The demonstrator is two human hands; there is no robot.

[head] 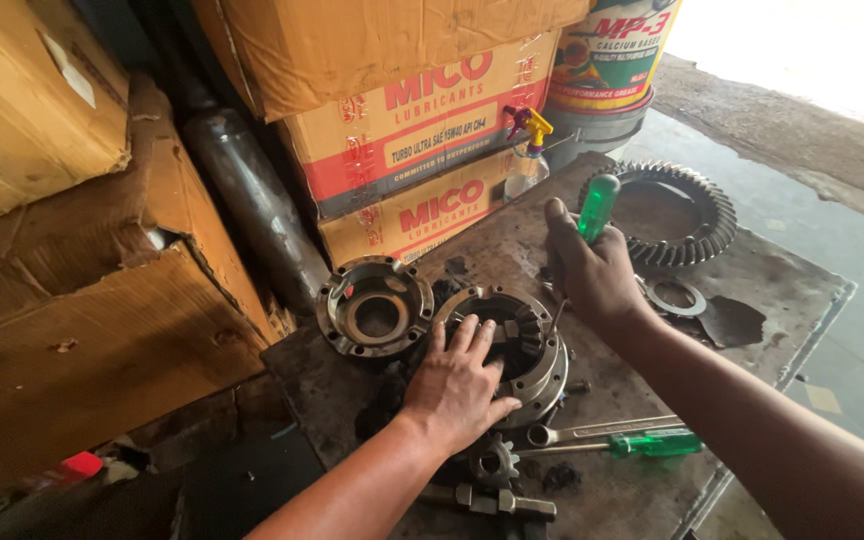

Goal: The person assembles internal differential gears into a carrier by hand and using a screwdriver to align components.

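The left hand [457, 385] rests spread, fingers released, steadying the differential case [520, 345] on the bench [752, 290], while the right hand [592, 270], clenched on a green-handled screwdriver [597, 205], seemingly pries inside; the next move calls for careful leverage.

Vehicle repair workshop: greasy steel bench [782, 290], ring gear [697, 205], wrench [592, 431], stacked lubricant cartons [422, 130], grease pail [607, 60].

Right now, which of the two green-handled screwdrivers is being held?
The upright screwdriver in the right hand, tip down beside the housing. The other screwdriver lies flat near the table's front edge, untouched.
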